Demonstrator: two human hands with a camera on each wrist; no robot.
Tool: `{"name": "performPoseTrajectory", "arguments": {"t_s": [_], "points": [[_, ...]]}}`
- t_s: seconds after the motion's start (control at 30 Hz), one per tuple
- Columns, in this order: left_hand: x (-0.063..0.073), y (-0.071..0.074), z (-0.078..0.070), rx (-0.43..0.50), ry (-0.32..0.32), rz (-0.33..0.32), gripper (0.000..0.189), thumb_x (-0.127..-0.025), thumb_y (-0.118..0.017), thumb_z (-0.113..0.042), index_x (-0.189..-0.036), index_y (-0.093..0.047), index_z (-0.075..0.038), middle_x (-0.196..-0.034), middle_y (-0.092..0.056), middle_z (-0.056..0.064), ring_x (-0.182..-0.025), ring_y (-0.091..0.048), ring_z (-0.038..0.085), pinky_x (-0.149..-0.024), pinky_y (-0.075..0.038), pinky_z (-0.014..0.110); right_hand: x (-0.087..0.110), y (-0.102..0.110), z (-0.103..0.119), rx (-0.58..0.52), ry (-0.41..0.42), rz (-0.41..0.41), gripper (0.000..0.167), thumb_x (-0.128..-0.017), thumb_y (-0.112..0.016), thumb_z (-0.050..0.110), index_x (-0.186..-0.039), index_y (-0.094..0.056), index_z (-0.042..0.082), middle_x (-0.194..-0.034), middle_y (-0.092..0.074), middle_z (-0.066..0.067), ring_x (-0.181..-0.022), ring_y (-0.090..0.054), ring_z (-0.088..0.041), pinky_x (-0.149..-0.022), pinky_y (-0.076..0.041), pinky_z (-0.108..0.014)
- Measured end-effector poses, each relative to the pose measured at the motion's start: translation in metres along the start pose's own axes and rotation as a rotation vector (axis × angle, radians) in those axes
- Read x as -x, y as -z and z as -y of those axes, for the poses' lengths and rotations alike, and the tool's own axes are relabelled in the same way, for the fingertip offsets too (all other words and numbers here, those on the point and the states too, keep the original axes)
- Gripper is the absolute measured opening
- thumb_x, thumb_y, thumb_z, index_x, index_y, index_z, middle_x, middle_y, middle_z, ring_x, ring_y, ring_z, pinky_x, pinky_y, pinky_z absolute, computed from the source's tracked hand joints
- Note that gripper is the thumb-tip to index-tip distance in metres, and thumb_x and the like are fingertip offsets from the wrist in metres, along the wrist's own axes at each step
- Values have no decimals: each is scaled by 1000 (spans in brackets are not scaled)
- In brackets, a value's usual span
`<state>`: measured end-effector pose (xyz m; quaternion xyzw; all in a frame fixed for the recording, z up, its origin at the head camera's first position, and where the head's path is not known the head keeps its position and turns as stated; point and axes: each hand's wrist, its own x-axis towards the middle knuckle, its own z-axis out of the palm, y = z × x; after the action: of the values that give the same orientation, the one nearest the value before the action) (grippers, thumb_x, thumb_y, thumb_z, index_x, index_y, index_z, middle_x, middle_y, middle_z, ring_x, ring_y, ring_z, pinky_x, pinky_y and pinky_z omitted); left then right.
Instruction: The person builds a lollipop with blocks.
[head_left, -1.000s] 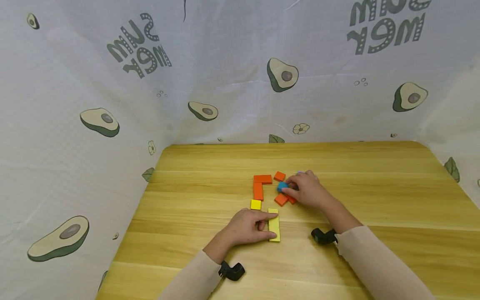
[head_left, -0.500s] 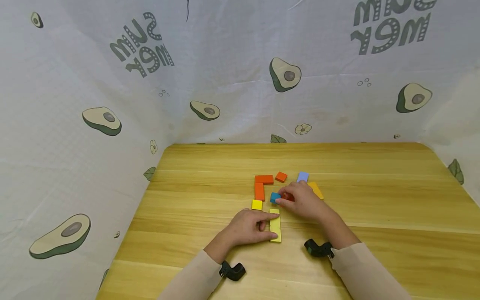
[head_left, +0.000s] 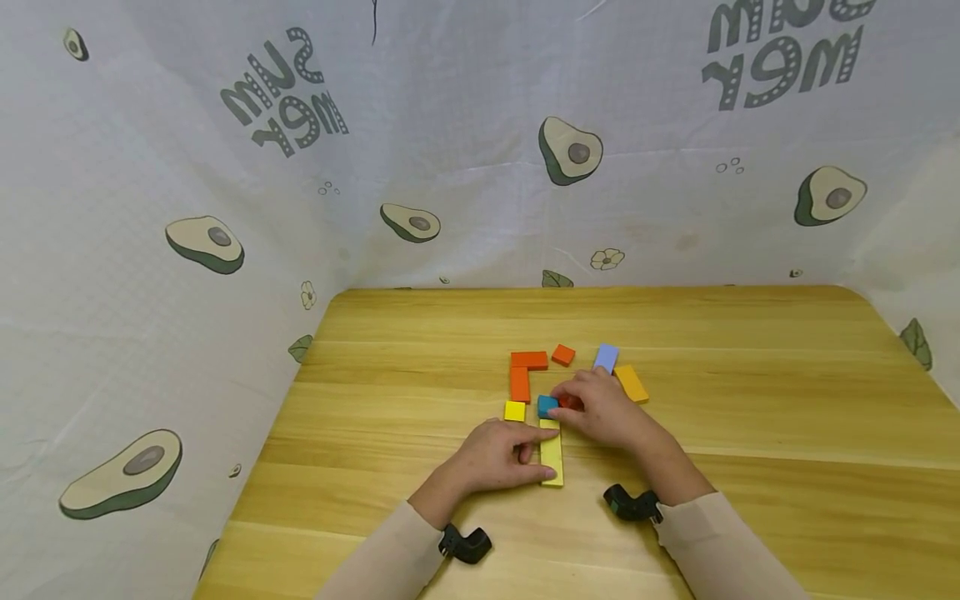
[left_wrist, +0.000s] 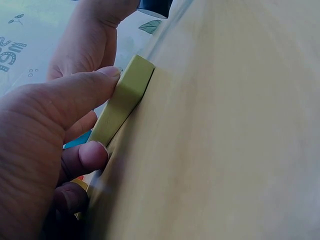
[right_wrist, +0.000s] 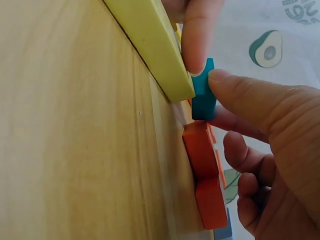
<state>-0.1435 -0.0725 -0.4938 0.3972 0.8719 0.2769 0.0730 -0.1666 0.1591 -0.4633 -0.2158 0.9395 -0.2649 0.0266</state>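
My right hand pinches a small blue block between thumb and index finger, at the far end of a long yellow block. In the right wrist view the blue block stands right at the yellow block's end. My left hand rests its extended index finger and thumb on top of the long yellow block; its other fingers are bent under. A small bright yellow block lies left of the blue one. Two orange-red blocks form a corner behind it.
Red blocks lie beside the right fingers, partly hidden in the head view. Behind are a small orange-red block, a lavender block and an orange-yellow block. A printed curtain borders the wooden table.
My right hand has brought the blue block left and nearer, to the long yellow block's far end. The lavender and orange-yellow blocks have come into sight. The left hand keeps its place.
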Motion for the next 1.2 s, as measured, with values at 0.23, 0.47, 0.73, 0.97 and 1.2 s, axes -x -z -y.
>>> {"name": "performPoseTrajectory", "arguments": {"t_s": [0.23, 0.47, 0.73, 0.97, 1.2], "points": [[-1, 0, 0, -1, -2, -3, 54, -90, -75, -48, -138, -66, -24, -69, -52, -16, -59, -41, -7, -70, -34, 14, 1, -3, -3, 29, -23, -17, 23, -90, -79, 33, -107, -75, 18, -93, -63, 2, -88, -43, -20, -78, -31, -36], [-2, -1, 0, 1, -9, -2, 55, -90, -75, -48, -138, -67, -23, -69, -53, -16, -59, -42, -8, -71, -35, 13, 1, -10, -4, 81, 27, -48, 13, -94, -74, 30, -104, -76, 22, -91, -61, 3, -82, -42, -17, -75, -32, -33], [-2, -1, -1, 0, -11, -9, 54, -90, -76, -48, -138, -67, -24, -69, -53, -17, -59, -42, -8, -71, -35, 14, 1, -11, -4, 95, 2, -55, 13, -92, -76, 32, -102, -76, 23, -91, -59, 3, -86, -44, -19, -77, -33, -35], [-2, 0, -1, 4, -12, -12, 55, -89, -77, -46, -138, -67, -23, -69, -54, -16, -60, -42, -7, -72, -35, 14, 1, -11, 0, 94, -1, -80, 13, -92, -76, 33, -99, -75, 22, -87, -57, 3, -83, -42, -18, -77, -32, -35], [-1, 1, -3, 3, -2, -5, 55, -89, -77, -46, -138, -67, -23, -69, -53, -16, -59, -42, -8, -73, -36, 14, 1, -14, 0, 105, -14, -79, 14, -91, -76, 34, -99, -75, 23, -87, -56, 2, -83, -41, -19, -76, -30, -36]]}}
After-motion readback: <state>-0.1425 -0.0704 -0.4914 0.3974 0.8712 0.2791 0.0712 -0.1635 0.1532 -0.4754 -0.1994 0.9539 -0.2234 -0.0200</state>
